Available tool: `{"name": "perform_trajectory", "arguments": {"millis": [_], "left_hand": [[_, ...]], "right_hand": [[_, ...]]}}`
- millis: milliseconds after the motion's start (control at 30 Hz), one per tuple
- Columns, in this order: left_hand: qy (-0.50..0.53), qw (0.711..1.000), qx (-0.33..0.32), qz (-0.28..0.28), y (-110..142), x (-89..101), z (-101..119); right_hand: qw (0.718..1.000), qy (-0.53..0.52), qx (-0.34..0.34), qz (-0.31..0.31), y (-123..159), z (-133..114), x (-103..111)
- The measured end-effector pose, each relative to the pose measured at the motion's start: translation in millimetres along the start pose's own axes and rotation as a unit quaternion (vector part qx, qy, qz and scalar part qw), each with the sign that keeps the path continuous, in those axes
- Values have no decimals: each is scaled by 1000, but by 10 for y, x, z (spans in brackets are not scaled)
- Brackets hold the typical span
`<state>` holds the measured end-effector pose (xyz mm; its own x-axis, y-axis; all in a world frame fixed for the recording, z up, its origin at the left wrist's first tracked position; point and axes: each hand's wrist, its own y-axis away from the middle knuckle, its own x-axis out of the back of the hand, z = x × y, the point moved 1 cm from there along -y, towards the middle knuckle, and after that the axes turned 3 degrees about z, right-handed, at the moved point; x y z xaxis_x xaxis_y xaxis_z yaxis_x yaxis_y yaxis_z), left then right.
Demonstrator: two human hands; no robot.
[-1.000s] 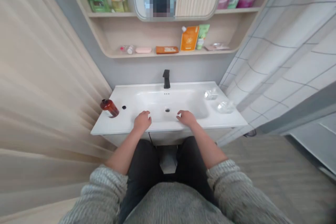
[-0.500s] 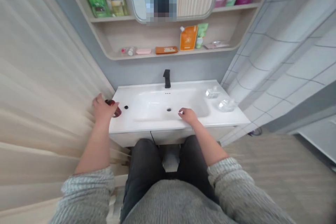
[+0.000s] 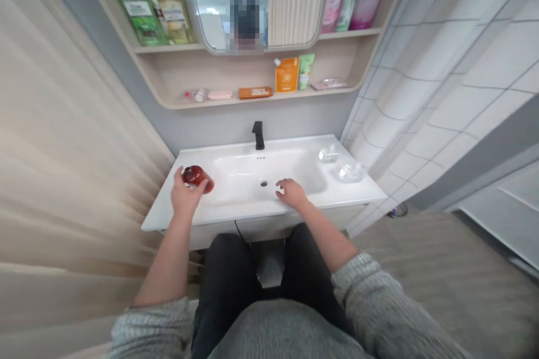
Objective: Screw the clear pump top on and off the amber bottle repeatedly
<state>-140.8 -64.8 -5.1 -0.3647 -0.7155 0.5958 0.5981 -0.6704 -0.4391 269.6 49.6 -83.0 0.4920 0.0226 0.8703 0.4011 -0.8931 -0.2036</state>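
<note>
My left hand [image 3: 186, 197] is wrapped round a reddish-brown bottle [image 3: 197, 175] with a dark top, thumb on one side and fingers on the other. It holds the bottle over the left part of the white countertop [image 3: 162, 210]; whether the base touches the surface I cannot tell. My right hand [image 3: 291, 193] hovers at the front of the white sink basin [image 3: 240, 182], fingers apart and slightly curled, holding nothing. Behind the basin rises a black faucet [image 3: 258, 136], above the round drain hole [image 3: 264, 183]. The small black round piece on the left of the counter is hidden now.
Two clear glass-like containers, one at the back [image 3: 328, 153] and one nearer [image 3: 351, 172], stand right of the basin. Above hangs a mirrored shelf unit [image 3: 168, 102] with bottles, an orange pouch [image 3: 287, 74] and a green tube [image 3: 305, 72]. A pale curtain [image 3: 84, 179] borders the left.
My left hand went from the basin's front edge out to the bottle, took hold of it and brought it a little to the right. My right hand stayed over the basin.
</note>
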Motion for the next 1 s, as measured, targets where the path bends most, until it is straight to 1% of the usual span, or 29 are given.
{"name": "perform_trajectory", "arguments": {"millis": [100,167,200,267,300,367,433,467,500,533,567,600,633,667,733,833,900,1000], "left_hand": [[74,990,-4,-123,267,-431,382],[138,973,-20,-182,430,-716,627],[164,965,-21,-201,500,-839,738],[195,953,-20,-230,609,-1027,923],[207,947,-24,-243,642,-1086,987],[234,928,-56,-284,652,-1130,1030],[243,911,-98,-318,570,-1075,926],[230,912,-111,-320,492,-1015,816],[199,925,-110,-304,391,-938,670],[153,947,-92,-268,272,-850,496],[99,969,-66,-215,144,-755,307],[50,985,-41,-161,17,-661,117],[8,993,-16,-119,-102,-579,-64],[-26,996,9,-90,-206,-511,-230],[-70,996,38,-49,-354,-430,-486],[-100,993,53,-39,-419,-438,-692],[-114,991,49,-49,-392,-490,-748],[-140,988,21,-54,-342,-562,-778]], "right_hand": [[991,-97,92,10,-36,-224,-89],[976,-178,125,16,-100,-423,-143],[967,-215,132,19,-141,-520,-159],[955,-270,122,26,-228,-675,-157],[952,-286,108,28,-266,-720,-139],[952,-295,72,30,-317,-725,-76],[957,-285,41,34,-332,-622,1],[959,-279,25,36,-329,-538,33],[961,-274,5,38,-322,-440,58],[961,-271,-20,40,-311,-337,72],[961,-269,-46,41,-300,-234,76],[960,-267,-71,42,-290,-139,69],[959,-266,-93,43,-282,-56,54],[957,-264,-109,46,-276,12,33],[955,-261,-128,55,-273,106,-12],[952,-266,-133,68,-279,171,-60],[951,-272,-132,68,-280,187,-66],[953,-268,-126,60,-265,179,-46]]}}
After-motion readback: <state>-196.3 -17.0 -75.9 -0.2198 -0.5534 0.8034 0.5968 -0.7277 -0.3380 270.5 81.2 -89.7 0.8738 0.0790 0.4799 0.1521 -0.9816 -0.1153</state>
